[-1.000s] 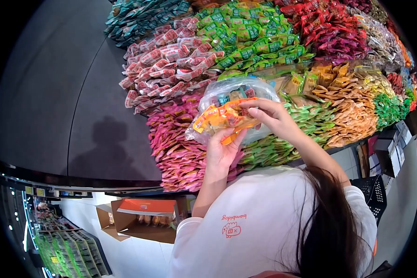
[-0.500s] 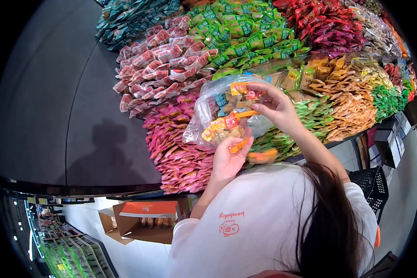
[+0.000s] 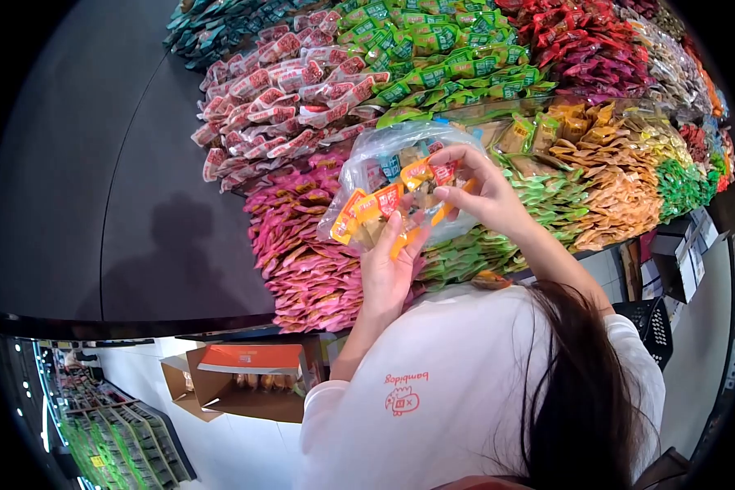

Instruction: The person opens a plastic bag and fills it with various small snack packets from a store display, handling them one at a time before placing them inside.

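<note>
A clear plastic bag (image 3: 353,170) lies open over the packets, with blue-labelled snack packets (image 3: 390,167) inside it. My left hand (image 3: 386,271) is closed around orange-and-clear snack packets (image 3: 371,214) at the bag's near left side. Just right of it, my right hand (image 3: 483,192) pinches another orange-and-red snack packet (image 3: 419,178) over the bag's mouth. Thumb and fingers of both hands are bent onto the wrappers. Close to my shirt, one loose orange packet (image 3: 492,280) shows at the display's near edge.
Pink packets (image 3: 318,261) are heaped left of the bag, green ones (image 3: 441,57) beyond it, orange ones (image 3: 621,188) to the right. A dark panel (image 3: 49,180) spans the left. Below are an open cardboard box (image 3: 253,400) and a black basket (image 3: 649,327).
My left hand has moved up and left with its packets, deeper over the bag. The loose orange packet, blurred before, is now farther right by my shirt.
</note>
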The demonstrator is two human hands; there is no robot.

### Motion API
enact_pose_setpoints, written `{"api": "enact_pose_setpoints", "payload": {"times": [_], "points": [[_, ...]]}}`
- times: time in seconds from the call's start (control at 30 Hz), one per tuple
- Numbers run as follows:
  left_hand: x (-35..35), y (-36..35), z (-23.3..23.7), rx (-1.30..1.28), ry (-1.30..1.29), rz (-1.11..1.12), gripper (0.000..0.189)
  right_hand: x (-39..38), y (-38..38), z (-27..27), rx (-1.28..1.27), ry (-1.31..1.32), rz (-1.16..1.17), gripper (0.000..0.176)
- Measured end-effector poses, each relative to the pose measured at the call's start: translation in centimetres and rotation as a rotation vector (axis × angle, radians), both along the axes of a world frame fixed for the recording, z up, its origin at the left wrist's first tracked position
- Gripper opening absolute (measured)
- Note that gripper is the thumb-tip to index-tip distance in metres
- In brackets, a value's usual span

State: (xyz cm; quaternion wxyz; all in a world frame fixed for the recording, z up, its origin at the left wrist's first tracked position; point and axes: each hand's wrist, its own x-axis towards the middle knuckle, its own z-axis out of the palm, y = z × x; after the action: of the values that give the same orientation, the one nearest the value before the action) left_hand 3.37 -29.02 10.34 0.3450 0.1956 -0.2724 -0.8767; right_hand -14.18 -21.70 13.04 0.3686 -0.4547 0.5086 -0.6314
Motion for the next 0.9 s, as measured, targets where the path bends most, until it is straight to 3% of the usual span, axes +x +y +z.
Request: {"api": "enact_pose_setpoints", "payload": {"times": [0.13, 0.2, 0.27, 0.33, 0.47, 0.53, 0.9], "points": [[-0.3, -0.2, 0.4, -0.118, 0.001, 0.079, 0.035, 1.1, 0.0, 1.2, 0.025, 0.039, 0.089, 0.043], [-0.5, -0.3, 0.3, -0.099, -0.027, 0.105, 0.032, 1.1, -0.3, 0.3, -0.138, 0.45, 0.091, 0.054], [-0.7, -0.3, 1.4, -0.185, -0.06, 0.131, 0.029, 1.6, -0.2, 0.2, -0.09, 0.409, 0.107, 0.059], [-0.8, -0.6, 1.4, -0.096, -0.119, 0.164, 0.028, 1.7, 0.0, 0.6, -0.102, 0.397, 0.167, 0.073], [-0.5, -1.5, 0.8, -0.075, -0.202, 0.137, 0.037, 1.7, 0.1, 0.5, -0.066, 0.379, 0.192, 0.087], [-0.5, -1.7, 0.8, -0.067, -0.173, 0.166, 0.037, 1.8, 0.0, 0.4, -0.101, 0.222, 0.215, 0.094], [-1.0, -1.6, 0.7, -0.015, -0.13, 0.157, 0.032, 1.3, 0.3, -0.4, -0.14, 0.279, 0.218, 0.095]]}}
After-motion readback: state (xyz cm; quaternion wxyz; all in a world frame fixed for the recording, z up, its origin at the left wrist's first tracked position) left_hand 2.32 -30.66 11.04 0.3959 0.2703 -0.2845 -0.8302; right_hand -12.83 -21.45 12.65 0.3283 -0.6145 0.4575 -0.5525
